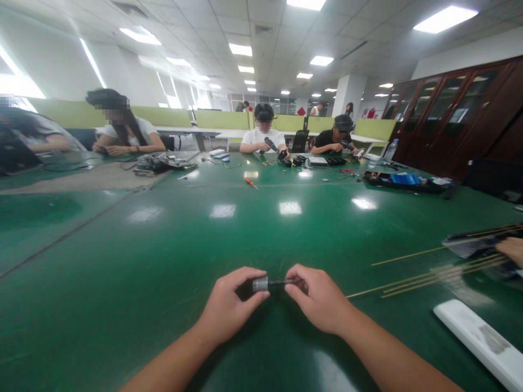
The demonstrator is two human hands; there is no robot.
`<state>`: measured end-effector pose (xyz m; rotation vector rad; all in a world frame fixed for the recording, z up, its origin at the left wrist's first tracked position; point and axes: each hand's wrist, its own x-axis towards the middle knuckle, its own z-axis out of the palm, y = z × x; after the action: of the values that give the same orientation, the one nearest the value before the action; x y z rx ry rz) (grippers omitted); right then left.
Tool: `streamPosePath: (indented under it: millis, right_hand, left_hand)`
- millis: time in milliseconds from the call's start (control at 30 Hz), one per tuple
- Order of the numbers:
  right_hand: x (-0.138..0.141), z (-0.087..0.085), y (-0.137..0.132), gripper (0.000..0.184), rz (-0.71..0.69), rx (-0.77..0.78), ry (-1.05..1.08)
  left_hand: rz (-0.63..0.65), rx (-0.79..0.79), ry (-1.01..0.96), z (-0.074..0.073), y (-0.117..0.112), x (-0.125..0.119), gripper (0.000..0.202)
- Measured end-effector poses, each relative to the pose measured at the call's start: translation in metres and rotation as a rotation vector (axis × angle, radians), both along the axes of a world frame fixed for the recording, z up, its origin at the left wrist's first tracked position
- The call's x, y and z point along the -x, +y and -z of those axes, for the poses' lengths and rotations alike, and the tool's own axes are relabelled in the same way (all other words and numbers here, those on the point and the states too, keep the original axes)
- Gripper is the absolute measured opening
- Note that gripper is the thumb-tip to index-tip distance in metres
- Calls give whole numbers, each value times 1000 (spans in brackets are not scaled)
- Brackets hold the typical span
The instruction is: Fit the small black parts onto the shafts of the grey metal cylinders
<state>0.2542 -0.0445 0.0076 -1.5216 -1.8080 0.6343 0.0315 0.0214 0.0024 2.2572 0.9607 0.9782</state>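
Observation:
Held level just above the green table is a motor-like silver cylinder (260, 283) with a thin dark shaft (278, 282) extending to the right. My left hand (229, 302) grips the silver body between thumb and fingers. The far end of the shaft is pinched by the fingertips of my right hand (321, 298). The shaft's tip is partly hidden by those fingers, so its exact shape cannot be made out.
Thin yellowish rods (425, 283) lie at the right, near another person's hand (512, 249). A long white case (478, 337) rests at the lower right. Farther off are an orange screwdriver (250, 182), a black tray of parts (408, 182) and several people seated around the table (183, 234).

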Motion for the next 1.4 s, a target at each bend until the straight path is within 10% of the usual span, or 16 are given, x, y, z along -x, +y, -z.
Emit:
streamPosePath:
  millis: [1400]
  right_hand:
    - [-3, -5, -1, 9, 37, 16, -3]
  left_hand:
    - [-9, 8, -8, -2, 0, 1, 23]
